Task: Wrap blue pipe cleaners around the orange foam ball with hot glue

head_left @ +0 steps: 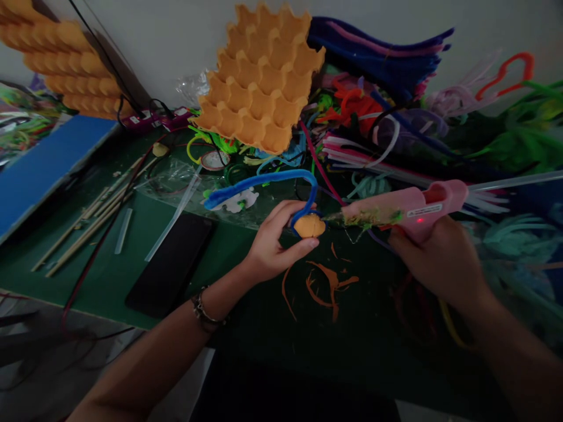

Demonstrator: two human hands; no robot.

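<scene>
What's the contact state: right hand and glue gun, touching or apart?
Touching. The head view shows the right hand closed around the glue gun, with no visible gap.

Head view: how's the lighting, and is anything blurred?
Head view: dim overall, darkest toward the bottom; the left hand looks lighter than the right hand; a red light glows on the glue gun. Same head view: green fuzz at right looks smeared.

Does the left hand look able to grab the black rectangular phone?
Probably not without letting go: the left hand grips the rounded orange cardboard piece, though the phone lies close, uncovered.
</scene>
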